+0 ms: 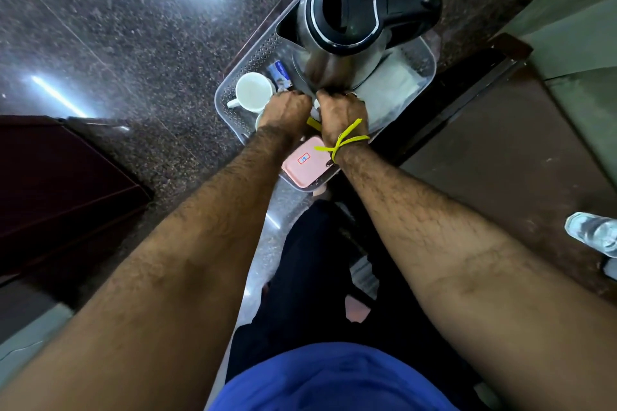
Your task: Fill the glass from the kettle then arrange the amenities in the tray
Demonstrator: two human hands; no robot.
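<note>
Head view: both fists down in the tray [430,58].
Left hand [285,110]: fingers curled, contents hidden.
Right hand [344,113]: fingers curled, grasp unclear.
Kettle [347,10]: upright behind them.

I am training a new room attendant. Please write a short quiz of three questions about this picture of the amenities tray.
1. True or false: the kettle stands inside the tray.
2. The white cup lies toward which of the person's sides? A) left B) right
3. Fill in: a yellow thread is tied on the ____ wrist, next to the pink card.

Key: 1 true. 2 A. 3 right; the right hand and left hand both work near the kettle's base.
</note>
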